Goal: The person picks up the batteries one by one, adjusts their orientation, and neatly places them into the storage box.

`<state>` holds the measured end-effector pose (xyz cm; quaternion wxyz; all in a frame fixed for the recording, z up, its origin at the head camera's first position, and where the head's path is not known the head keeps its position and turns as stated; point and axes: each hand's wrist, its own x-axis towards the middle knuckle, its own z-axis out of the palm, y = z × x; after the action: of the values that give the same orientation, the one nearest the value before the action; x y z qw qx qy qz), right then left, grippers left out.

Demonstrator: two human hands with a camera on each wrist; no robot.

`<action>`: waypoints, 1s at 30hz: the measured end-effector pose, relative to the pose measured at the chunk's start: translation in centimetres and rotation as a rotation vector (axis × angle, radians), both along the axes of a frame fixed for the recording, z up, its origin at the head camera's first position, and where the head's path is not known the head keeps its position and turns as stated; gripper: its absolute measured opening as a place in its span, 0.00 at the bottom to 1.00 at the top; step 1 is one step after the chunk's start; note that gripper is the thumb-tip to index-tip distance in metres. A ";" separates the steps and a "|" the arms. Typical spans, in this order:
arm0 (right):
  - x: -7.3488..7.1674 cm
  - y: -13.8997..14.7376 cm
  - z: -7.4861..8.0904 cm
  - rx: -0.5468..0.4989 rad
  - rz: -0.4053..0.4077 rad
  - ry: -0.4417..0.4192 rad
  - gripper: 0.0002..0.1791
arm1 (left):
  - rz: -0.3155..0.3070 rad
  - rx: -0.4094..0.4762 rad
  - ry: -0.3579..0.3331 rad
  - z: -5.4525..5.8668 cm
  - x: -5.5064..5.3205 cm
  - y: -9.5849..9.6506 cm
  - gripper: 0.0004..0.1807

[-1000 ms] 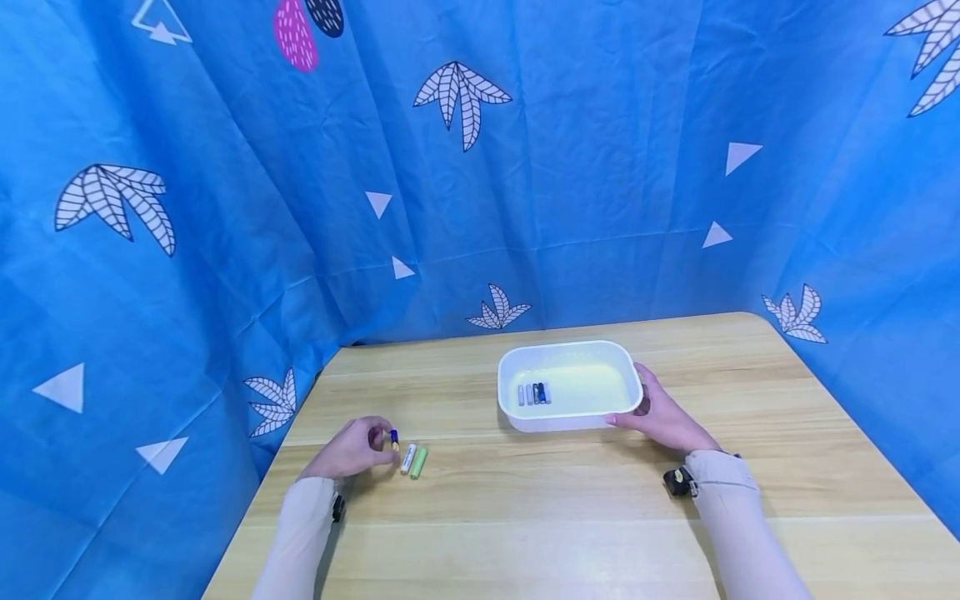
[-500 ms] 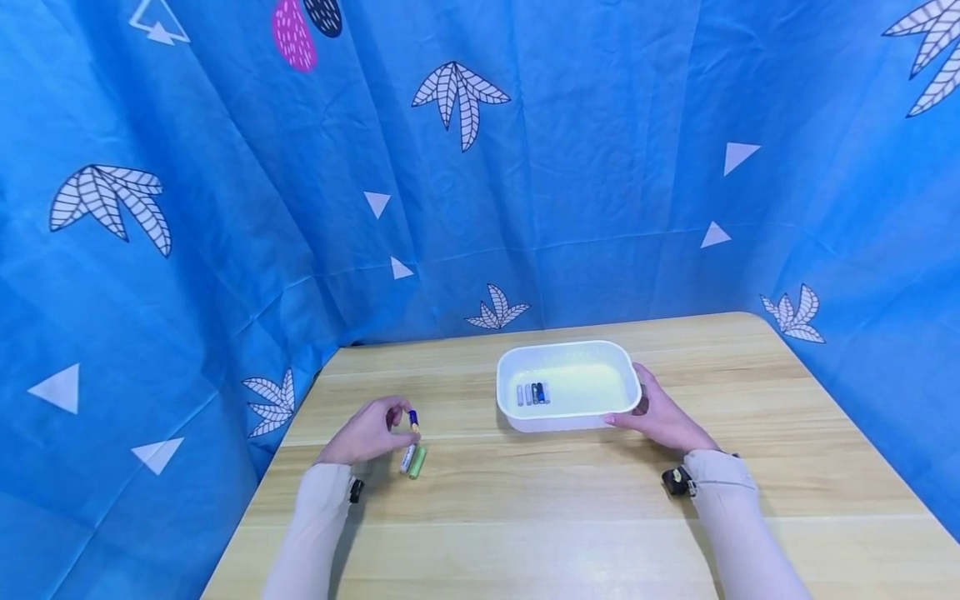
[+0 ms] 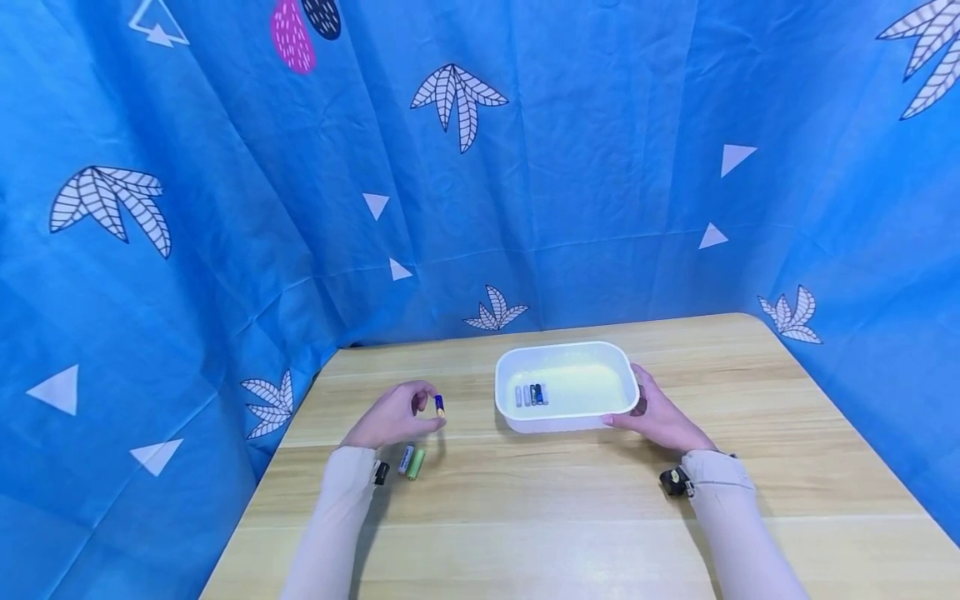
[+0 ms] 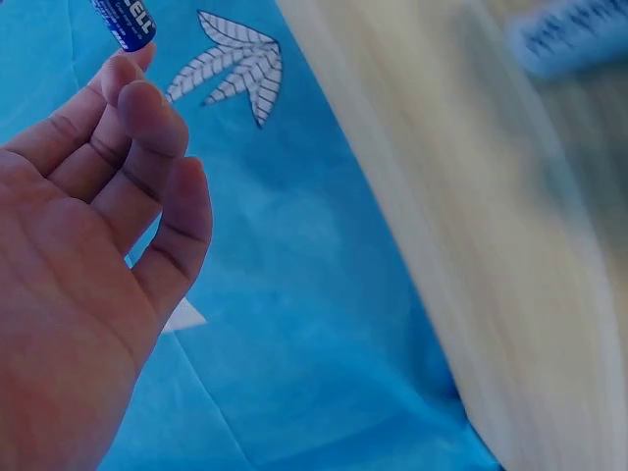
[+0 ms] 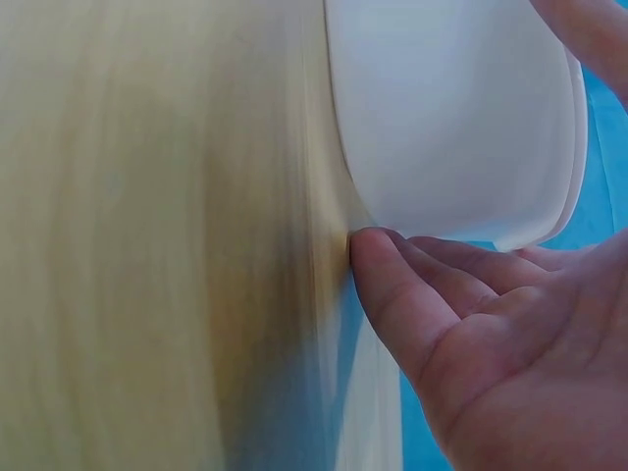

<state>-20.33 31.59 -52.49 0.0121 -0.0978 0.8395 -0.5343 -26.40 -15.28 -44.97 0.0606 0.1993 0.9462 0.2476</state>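
Step, likely: transfer | your left hand (image 3: 396, 414) pinches the blue battery (image 3: 439, 405) above the table (image 3: 555, 517), left of the white tub (image 3: 558, 424) your right hand (image 3: 664, 418) grips | next, probably: carry rightward, lower inside

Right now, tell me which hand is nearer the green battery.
Left. The left hand, pinching a blue battery, is just beyond the green battery; the right hand is well to its right, holding the white plastic tub.

The tub (image 3: 592, 390) sits toward the back of the bench (image 3: 562, 517), curtain (image 3: 585, 167) behind — row of batteries (image 3: 538, 394) in its left end, right hand (image 3: 657, 417) at its right. Over on its left, the left hand (image 3: 393, 417) holds a battery (image 3: 439, 406) — a loose pair (image 3: 416, 465) lies nearer the front.
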 end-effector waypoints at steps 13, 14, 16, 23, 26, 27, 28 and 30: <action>-0.1 -0.2 0.2 -0.003 0.008 0.017 0.64 | -0.088 0.019 0.041 1.2 -0.9 3.8 0.21; -0.1 -0.2 0.2 -0.004 0.009 0.017 0.64 | -0.097 0.019 0.046 1.2 -1.0 4.2 0.21; -0.1 -0.2 0.2 -0.004 0.010 0.016 0.65 | -0.111 0.020 0.053 1.3 -1.1 4.8 0.20; 0.0 -0.2 0.0 -0.015 0.013 0.010 0.64 | -0.160 0.048 0.071 1.8 -1.7 7.1 0.22; 0.1 -0.1 0.1 -0.015 0.012 0.007 0.64 | -0.171 0.051 0.083 2.0 -1.9 8.0 0.24; 0.1 -0.2 0.1 -0.015 0.013 0.007 0.64 | -0.173 0.049 0.086 2.1 -2.0 8.3 0.24; 0.1 -0.2 0.1 -0.011 0.012 0.008 0.64 | -0.174 0.040 0.089 2.2 -2.0 8.6 0.25; 0.1 -0.2 0.1 -0.009 0.012 0.009 0.64 | -0.178 0.027 0.089 2.3 -2.2 9.1 0.26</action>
<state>-20.19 31.40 -52.35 0.0110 -0.1053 0.8366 -0.5375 -28.56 -6.15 -42.63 0.0374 0.2942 0.9230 0.2450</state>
